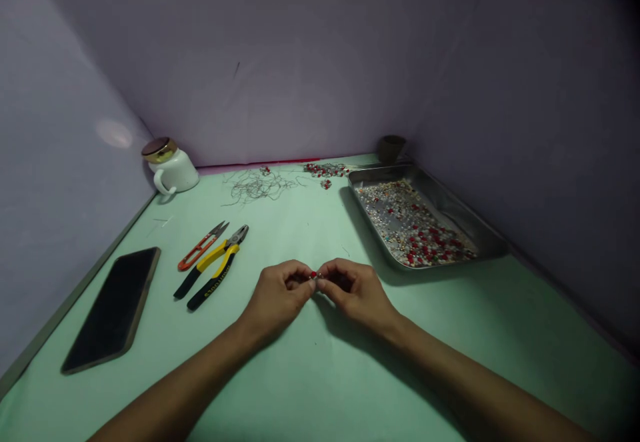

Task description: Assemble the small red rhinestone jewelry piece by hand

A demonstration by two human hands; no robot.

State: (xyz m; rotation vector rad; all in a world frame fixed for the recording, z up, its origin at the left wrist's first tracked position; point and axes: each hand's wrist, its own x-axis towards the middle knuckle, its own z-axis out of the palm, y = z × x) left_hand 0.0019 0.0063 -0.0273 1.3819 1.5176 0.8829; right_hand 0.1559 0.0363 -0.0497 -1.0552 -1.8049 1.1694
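Beaded piece (313, 275) was over the green tabletop (300, 395), left hand (277, 293) pinching one side, right hand (364, 295) pinching the other. Looked like fiddly adjusting to me; next move probably called for a light, steady grip on both sides.

Your left hand (275, 297) and right hand (366, 295) are bare, as are your forearms (193, 370) (slim, narrowing toward the wrists (243, 329)).

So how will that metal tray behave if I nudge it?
The metal tray would probably slide rather than tip, since it looks broad and low. The loose beads would likely shift or roll, being small and scattered across its floor.
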